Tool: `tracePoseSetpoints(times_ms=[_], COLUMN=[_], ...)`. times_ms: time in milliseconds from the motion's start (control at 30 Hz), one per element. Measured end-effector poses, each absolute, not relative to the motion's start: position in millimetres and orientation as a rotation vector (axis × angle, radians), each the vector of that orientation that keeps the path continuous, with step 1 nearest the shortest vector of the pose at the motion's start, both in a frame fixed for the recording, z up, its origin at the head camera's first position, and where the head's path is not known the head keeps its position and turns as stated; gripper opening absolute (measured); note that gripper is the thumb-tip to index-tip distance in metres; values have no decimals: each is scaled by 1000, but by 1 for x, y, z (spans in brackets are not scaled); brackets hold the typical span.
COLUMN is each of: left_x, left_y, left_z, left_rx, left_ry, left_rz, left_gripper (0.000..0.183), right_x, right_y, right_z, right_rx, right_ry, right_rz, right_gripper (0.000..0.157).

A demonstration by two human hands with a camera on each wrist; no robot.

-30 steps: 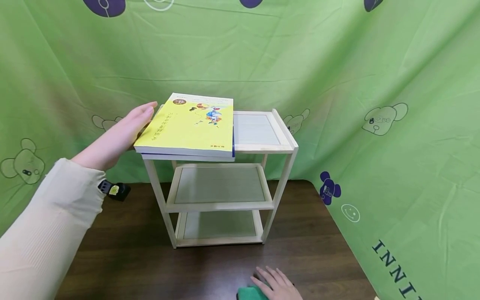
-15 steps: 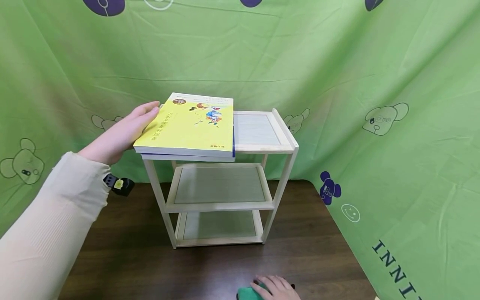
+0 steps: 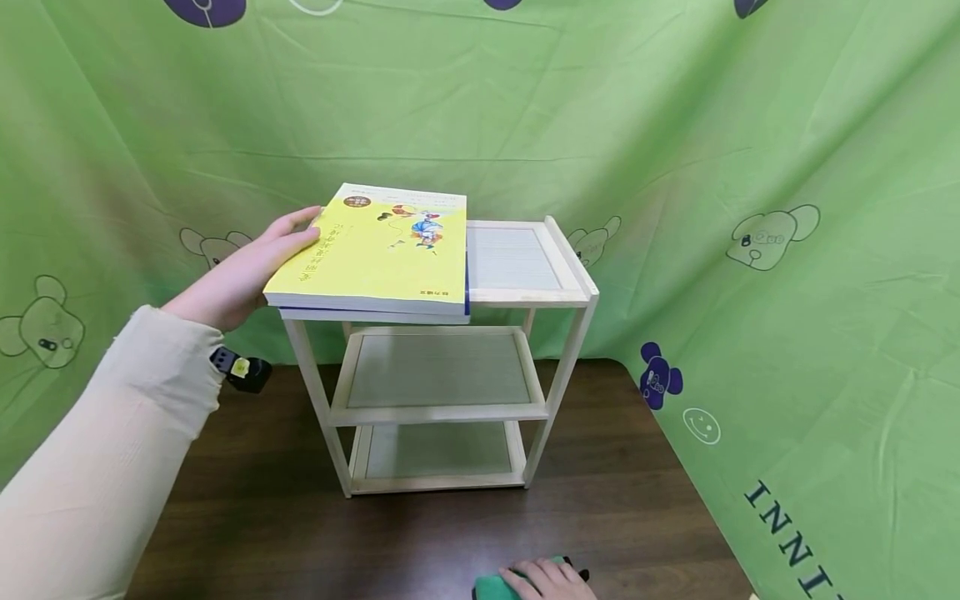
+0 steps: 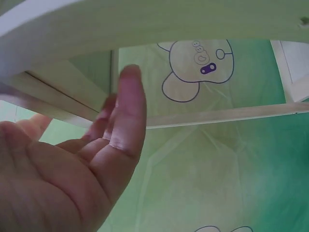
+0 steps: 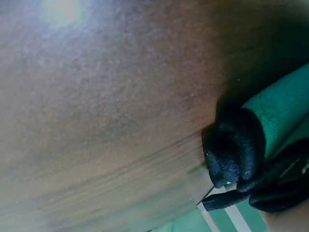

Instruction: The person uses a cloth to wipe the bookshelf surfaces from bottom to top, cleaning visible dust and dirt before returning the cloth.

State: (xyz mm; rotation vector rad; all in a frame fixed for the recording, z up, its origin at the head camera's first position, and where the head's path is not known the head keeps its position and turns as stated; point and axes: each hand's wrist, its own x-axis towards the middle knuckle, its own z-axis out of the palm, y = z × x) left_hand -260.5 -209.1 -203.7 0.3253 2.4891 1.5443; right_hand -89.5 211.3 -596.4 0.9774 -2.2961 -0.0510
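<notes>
My left hand (image 3: 247,271) lies along the left edge of a stack of books on top of a white shelf. The yellow paperback (image 3: 382,250) is uppermost, with a blue-edged book (image 3: 375,316) beneath it. The thumb overlaps the yellow cover's edge. In the left wrist view the left fingers (image 4: 128,116) reach up beside the wooden rail, and the books are out of sight. At the bottom of the head view my right hand (image 3: 551,581) grips a green cloth bundle (image 3: 495,587) with black ends, its fingers bent over it. The right wrist view shows the bundle's black end (image 5: 236,147).
The white three-tier shelf (image 3: 438,412) stands on a dark wood-grain surface (image 3: 622,500). Its middle tier (image 3: 442,371) and lower tier (image 3: 442,450) lie below the books. A green printed curtain (image 3: 637,108) surrounds it at the back and sides.
My left hand has moved slightly right, its thumb farther over the book's edge. The right hand has drawn back a little, and its fingers have bent over the green cloth. The books stay put.
</notes>
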Motion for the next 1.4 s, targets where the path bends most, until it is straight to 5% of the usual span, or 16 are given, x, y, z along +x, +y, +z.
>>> tracePoseSetpoints(times_ms=[1100, 1400], left_x=[-263, -262], left_y=[-206, -205], left_z=[-223, -224], left_rx=[444, 445], left_ry=[2283, 2163], left_rz=[1828, 1965], left_gripper=[48, 40], right_x=[-99, -104], right_y=[206, 200], right_z=[-594, -587], right_rx=[1033, 1034], right_ry=[-2371, -2386], right_rz=[-167, -88], right_gripper=[51, 62])
